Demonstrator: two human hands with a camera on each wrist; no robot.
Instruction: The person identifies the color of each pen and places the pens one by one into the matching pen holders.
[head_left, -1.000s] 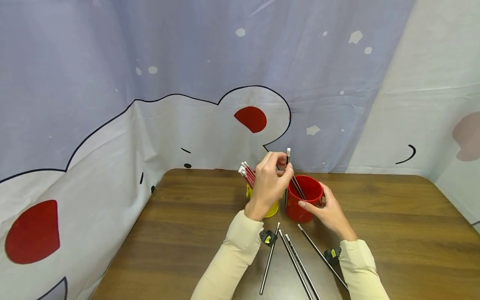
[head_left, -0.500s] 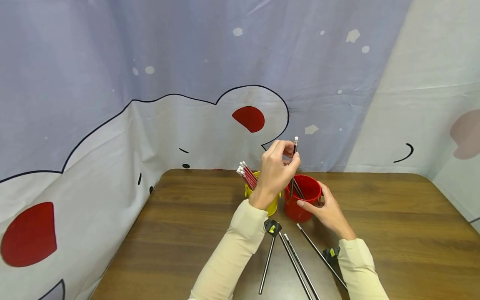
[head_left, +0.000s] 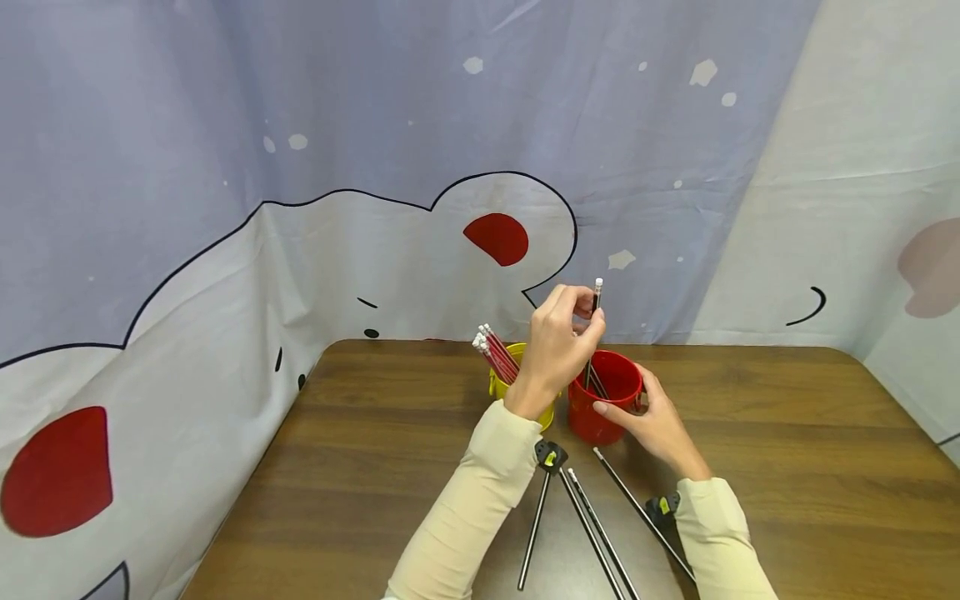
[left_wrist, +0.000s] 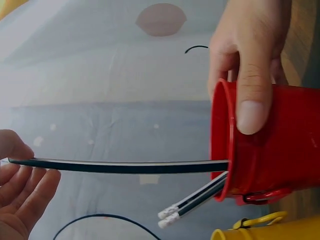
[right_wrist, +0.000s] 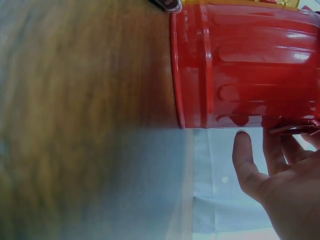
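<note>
My left hand (head_left: 558,346) pinches a black pencil (left_wrist: 120,166) near its white eraser end. The pencil stands nearly upright in the head view, its lower end inside the mouth of a red bucket (head_left: 596,421). Two more dark pencils (left_wrist: 192,199) with white erasers lean out of that bucket. On the bucket's right side my right hand (head_left: 660,425) grips it, the thumb on the outer wall by the rim. Behind my left wrist, a yellow bucket (head_left: 497,385) holds several red pencils (head_left: 495,350) with white erasers. Its front is partly hidden.
Several dark pencils lie on the wooden table (head_left: 360,467) before the buckets: one at left (head_left: 533,533), a pair (head_left: 600,525) in the middle, and one (head_left: 641,508) beside my right wrist. A printed cloth (head_left: 375,267) hangs behind the table.
My left hand has moved right with the black pencil, first rising, then lowering slightly. The pencil's lower end has come over into the red bucket. My right hand stays on the bucket.
</note>
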